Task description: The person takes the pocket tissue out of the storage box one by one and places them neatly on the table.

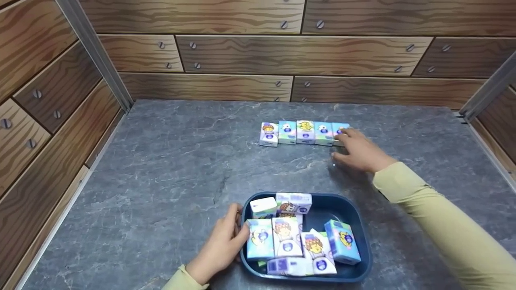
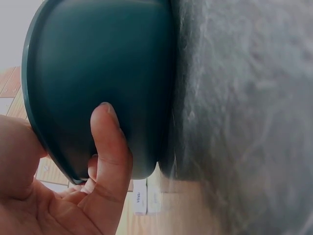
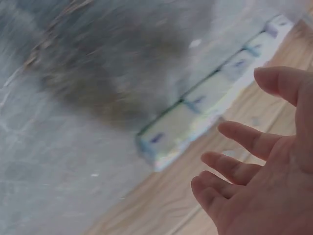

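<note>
A row of several small cartoon-printed tissue packs (image 1: 305, 133) lies side by side at the back of the table. Over the rightmost pack hovers my right hand (image 1: 360, 151), fingers spread and nothing held; the right wrist view shows its fingers apart from the row's end pack (image 3: 164, 139). Near me stands a dark blue plastic tub (image 1: 334, 201) with more packs inside, some flat, some on their sides. My left hand (image 1: 223, 241) grips the tub's left side, thumb at the rim. In the left wrist view, a finger (image 2: 110, 142) lies along the tub's outer wall.
The grey marble-patterned table (image 1: 161, 173) is bordered by wood-print panels (image 1: 238, 54) at the back and both sides. Metal corner posts (image 1: 94, 52) rise at the back corners. Inside the tub, a blue pack (image 1: 342, 241) leans at the right.
</note>
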`<action>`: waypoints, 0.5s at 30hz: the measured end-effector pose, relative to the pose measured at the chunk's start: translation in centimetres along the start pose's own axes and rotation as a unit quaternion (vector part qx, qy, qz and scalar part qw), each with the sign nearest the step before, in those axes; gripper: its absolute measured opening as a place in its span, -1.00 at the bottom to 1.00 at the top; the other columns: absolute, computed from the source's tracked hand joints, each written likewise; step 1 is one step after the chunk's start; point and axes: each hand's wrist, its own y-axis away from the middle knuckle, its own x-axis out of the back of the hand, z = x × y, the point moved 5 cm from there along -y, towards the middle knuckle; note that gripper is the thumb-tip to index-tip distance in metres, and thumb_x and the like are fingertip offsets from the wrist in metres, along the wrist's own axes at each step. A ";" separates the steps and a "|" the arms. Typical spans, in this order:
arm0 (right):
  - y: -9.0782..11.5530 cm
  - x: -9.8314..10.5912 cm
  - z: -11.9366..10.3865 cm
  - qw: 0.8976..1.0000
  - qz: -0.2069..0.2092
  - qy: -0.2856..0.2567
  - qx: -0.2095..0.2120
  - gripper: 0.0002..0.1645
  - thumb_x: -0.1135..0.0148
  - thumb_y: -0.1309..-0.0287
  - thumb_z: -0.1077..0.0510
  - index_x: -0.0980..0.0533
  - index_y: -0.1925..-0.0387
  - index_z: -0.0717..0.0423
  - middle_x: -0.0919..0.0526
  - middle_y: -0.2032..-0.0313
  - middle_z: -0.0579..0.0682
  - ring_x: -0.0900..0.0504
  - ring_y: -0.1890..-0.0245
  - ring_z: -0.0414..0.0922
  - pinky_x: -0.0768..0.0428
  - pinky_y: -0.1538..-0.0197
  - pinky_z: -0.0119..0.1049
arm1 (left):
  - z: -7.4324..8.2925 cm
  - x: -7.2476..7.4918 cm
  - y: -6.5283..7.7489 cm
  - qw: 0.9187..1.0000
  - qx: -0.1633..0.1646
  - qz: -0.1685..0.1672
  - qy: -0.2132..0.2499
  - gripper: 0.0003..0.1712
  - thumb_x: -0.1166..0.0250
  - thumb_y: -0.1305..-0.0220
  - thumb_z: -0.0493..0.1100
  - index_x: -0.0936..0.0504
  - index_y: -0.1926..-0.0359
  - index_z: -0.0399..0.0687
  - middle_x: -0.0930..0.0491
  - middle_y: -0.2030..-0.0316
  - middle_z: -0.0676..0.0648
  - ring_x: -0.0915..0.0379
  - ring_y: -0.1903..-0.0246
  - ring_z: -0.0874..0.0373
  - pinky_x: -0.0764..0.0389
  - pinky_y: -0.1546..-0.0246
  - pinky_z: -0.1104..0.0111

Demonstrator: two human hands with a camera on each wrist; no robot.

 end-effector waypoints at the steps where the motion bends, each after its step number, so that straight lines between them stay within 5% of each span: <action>1: 0.4 0.2 -0.6 1.000 0.005 0.003 0.006 -0.28 -0.18 -0.23 -0.05 -0.31 -0.27 0.31 -0.11 -0.35 0.37 0.01 -0.37 0.31 -0.04 -0.29 0.28 | 0.0 0.0 0.0 1.000 -0.002 0.001 -0.001 -0.78 -0.02 -0.38 -0.21 -0.29 0.00 -0.13 -0.42 0.60 -0.02 -0.33 0.81 0.18 -0.48 0.83 0.30; 8: 4.2 0.8 -5.6 0.995 0.033 0.038 0.092 -0.40 -0.20 -0.23 -0.03 -0.41 -0.21 0.20 -0.24 -0.31 0.27 -0.13 -0.34 0.22 -0.12 -0.31 0.18 | 0.1 -0.1 0.1 1.000 -0.008 0.003 -0.001 -0.79 -0.01 -0.37 -0.23 -0.29 0.00 -0.12 -0.46 0.57 -0.03 -0.35 0.81 0.16 -0.50 0.83 0.28; 15: 7.8 0.5 -10.8 0.977 0.054 0.070 0.193 -0.43 -0.14 -0.23 -0.09 -0.47 -0.15 0.17 -0.39 -0.23 0.19 -0.25 -0.30 0.15 -0.14 -0.33 0.09 | 0.1 -0.2 0.1 1.000 0.005 -0.006 0.013 -0.78 0.02 -0.38 -0.23 -0.28 -0.02 -0.10 -0.49 0.53 -0.07 -0.39 0.80 0.11 -0.52 0.82 0.24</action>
